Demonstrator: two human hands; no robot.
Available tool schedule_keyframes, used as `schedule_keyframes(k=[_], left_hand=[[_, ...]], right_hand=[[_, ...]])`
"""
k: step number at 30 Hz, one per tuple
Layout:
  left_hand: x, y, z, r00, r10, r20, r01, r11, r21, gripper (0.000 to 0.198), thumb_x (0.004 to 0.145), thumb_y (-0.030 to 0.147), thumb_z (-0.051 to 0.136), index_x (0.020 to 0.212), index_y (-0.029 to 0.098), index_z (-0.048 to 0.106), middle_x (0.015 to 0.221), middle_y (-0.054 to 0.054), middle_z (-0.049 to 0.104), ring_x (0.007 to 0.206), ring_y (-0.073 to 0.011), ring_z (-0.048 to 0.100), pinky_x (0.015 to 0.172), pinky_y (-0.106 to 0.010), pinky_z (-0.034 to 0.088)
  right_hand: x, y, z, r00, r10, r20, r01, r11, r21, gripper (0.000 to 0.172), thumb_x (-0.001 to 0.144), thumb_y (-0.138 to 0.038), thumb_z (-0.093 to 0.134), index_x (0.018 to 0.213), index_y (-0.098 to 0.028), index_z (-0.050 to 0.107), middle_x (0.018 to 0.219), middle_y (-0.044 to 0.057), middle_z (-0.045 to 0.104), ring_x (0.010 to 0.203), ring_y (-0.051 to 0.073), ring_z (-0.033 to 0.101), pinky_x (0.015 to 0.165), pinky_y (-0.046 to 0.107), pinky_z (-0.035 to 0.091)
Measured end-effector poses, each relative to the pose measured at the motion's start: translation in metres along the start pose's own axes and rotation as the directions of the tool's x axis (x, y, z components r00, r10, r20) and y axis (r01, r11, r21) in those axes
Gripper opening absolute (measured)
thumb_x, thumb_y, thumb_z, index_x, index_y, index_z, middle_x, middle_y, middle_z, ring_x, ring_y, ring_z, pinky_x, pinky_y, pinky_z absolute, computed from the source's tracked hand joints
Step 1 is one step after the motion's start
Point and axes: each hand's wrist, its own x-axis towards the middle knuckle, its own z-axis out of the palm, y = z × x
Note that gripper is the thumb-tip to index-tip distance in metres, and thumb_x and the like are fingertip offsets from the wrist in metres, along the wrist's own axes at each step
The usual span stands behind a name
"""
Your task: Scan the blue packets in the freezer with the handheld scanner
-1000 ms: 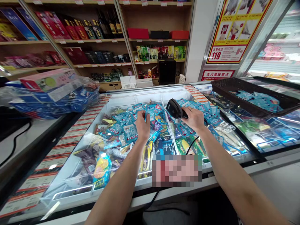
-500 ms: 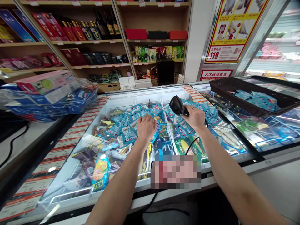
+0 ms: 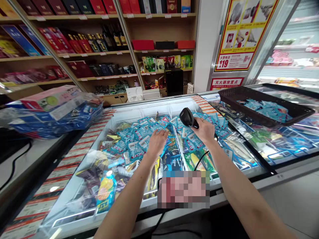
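My right hand is gripping a black plastic handheld scanner by its handle, fingers wrapping right around it, with the chunky head pointing away to the left. A thin black cord is trailing down below that wrist. My left hand is resting low over a heap of flat, glossy teal-blue plastic packets, fingers close together and curling down; honestly can't tell if they're pinching one, the fingertips are hiding. The packets seem to be lying on the freezer's clear glass lid, fanning out on both sides of the scanner, and more are sitting in a dark brown plastic basket over to the right.

Going by looks, I'm expecting the packets to be light and a bit floppy, and probably slippery against each other, so I'm favouring a thumb-and-finger pinch on an edge or corner, keeping the printing uncovered. The scanner's looking stiff and fairly light, and the handle's clearly the place for holding it.
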Motion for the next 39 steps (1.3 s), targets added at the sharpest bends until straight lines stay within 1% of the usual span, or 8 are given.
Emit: schedule_keyframes(k=[4, 7, 15, 22, 25, 28, 33, 39], left_hand=[[0.012, 0.003, -0.007, 0.979, -0.203, 0.012, 0.202, 0.978, 0.051, 0.039, 0.094, 0.032, 0.03, 0.096, 0.014, 0.065, 0.094, -0.014, 0.066, 0.092, -0.0274, 0.059, 0.087, -0.043, 0.036], [0.023, 0.008, -0.006, 0.949, -0.31, -0.059, 0.313, 0.948, 0.057, 0.05, 0.093, 0.045, 0.026, 0.095, 0.014, 0.066, 0.099, -0.016, 0.064, 0.098, -0.0303, 0.056, 0.087, -0.044, 0.035], [0.055, 0.018, 0.011, 0.934, -0.347, -0.086, 0.345, 0.938, -0.039, 0.061, 0.09, 0.054, 0.029, 0.133, 0.016, 0.047, 0.111, -0.017, 0.062, 0.104, -0.0326, 0.054, 0.088, -0.045, 0.035], [0.069, 0.024, 0.02, 0.895, -0.44, -0.071, 0.433, 0.896, -0.099, 0.073, 0.085, 0.064, 0.027, 0.111, 0.007, 0.064, 0.109, -0.024, 0.062, 0.112, -0.0408, 0.049, 0.099, -0.059, 0.024], [0.073, 0.023, 0.027, 0.888, -0.458, -0.049, 0.45, 0.885, -0.119, 0.071, 0.083, 0.064, 0.032, 0.119, 0.01, 0.06, 0.123, -0.023, 0.057, 0.121, -0.0419, 0.042, 0.103, -0.065, 0.014], [0.077, 0.014, 0.032, 0.884, -0.464, 0.054, 0.466, 0.867, -0.178, 0.069, 0.081, 0.064, 0.038, 0.129, 0.016, 0.052, 0.135, -0.02, 0.048, 0.128, -0.042, 0.035, 0.102, -0.068, 0.013], [0.078, -0.001, 0.024, 0.9, -0.385, 0.202, 0.429, 0.863, -0.266, 0.056, 0.082, 0.058, 0.046, 0.125, 0.023, 0.054, 0.138, -0.014, 0.047, 0.132, -0.041, 0.03, 0.1, -0.073, 0.008], [0.065, 0.007, 0.012, 0.924, -0.366, 0.11, 0.381, 0.855, -0.352, 0.024, 0.085, 0.034, 0.051, 0.102, 0.023, 0.065, 0.117, -0.01, 0.063, 0.12, -0.0311, 0.047, 0.104, -0.069, 0.005]], right_hand=[[0.001, -0.001, -0.001, 1.0, -0.006, 0.027, 0.006, 1.0, -0.002, 0.034, 0.084, -0.042, 0.053, 0.111, -0.023, 0.061, 0.091, 0.006, 0.067, 0.077, 0.019, 0.059, 0.064, 0.027, 0.032], [0.002, -0.001, -0.001, 1.0, 0.008, 0.018, -0.008, 1.0, 0.008, 0.033, 0.084, -0.043, 0.054, 0.11, -0.024, 0.061, 0.092, 0.005, 0.067, 0.077, 0.019, 0.059, 0.064, 0.027, 0.032], [0.005, -0.001, -0.002, 1.0, 0.015, -0.009, -0.015, 1.0, 0.026, 0.035, 0.083, -0.043, 0.056, 0.111, -0.023, 0.062, 0.089, 0.006, 0.067, 0.075, 0.019, 0.059, 0.063, 0.026, 0.032], [0.007, -0.006, -0.007, 1.0, -0.025, -0.011, 0.025, 0.999, 0.019, 0.033, 0.082, -0.044, 0.056, 0.106, -0.023, 0.063, 0.084, 0.006, 0.067, 0.073, 0.02, 0.059, 0.061, 0.026, 0.032], [0.006, -0.006, -0.005, 0.999, -0.042, -0.007, 0.042, 0.999, 0.009, 0.033, 0.083, -0.045, 0.055, 0.106, -0.023, 0.063, 0.084, 0.007, 0.067, 0.072, 0.02, 0.058, 0.061, 0.026, 0.033], [0.005, -0.006, -0.002, 0.999, -0.055, -0.001, 0.055, 0.999, 0.0, 0.035, 0.085, -0.045, 0.052, 0.11, -0.023, 0.062, 0.085, 0.007, 0.067, 0.073, 0.02, 0.058, 0.062, 0.027, 0.033], [0.003, -0.006, -0.001, 0.998, -0.067, 0.012, 0.067, 0.998, -0.002, 0.035, 0.085, -0.046, 0.052, 0.111, -0.024, 0.061, 0.085, 0.005, 0.066, 0.073, 0.019, 0.058, 0.063, 0.027, 0.033], [0.002, -0.007, -0.001, 0.997, -0.078, 0.003, 0.078, 0.997, 0.011, 0.036, 0.084, -0.046, 0.053, 0.111, -0.024, 0.061, 0.085, 0.006, 0.066, 0.074, 0.019, 0.058, 0.062, 0.027, 0.033]])
